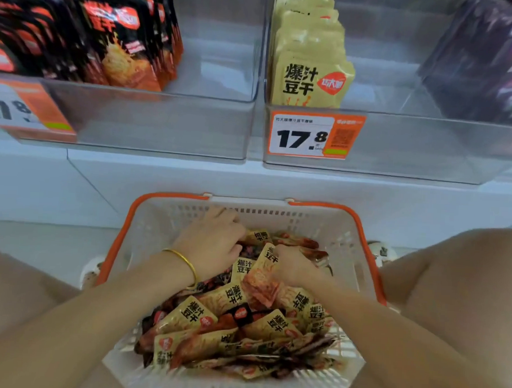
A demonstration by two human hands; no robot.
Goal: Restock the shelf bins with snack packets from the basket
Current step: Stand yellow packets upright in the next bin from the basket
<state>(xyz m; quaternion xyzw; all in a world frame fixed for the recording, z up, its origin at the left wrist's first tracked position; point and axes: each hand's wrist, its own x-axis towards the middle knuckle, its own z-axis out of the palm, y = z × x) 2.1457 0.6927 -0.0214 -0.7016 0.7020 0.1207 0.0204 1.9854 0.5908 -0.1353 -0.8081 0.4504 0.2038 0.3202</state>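
Loads of snack packets (234,319) piled in the basket (123,238). Picking stage: right hand (295,266) clamped on a yellow packet (268,257), left hand (214,244) digging beside it, grip hidden, can't tell. Next: lift over the basket rim to the half-empty bin (397,147) above the hands, plenty of room there.

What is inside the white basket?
A loose pile of snack packets, beige and red. The left hand reaches into it; the right hand grips one. The basket floor under the pile and the left fingertips are covered.
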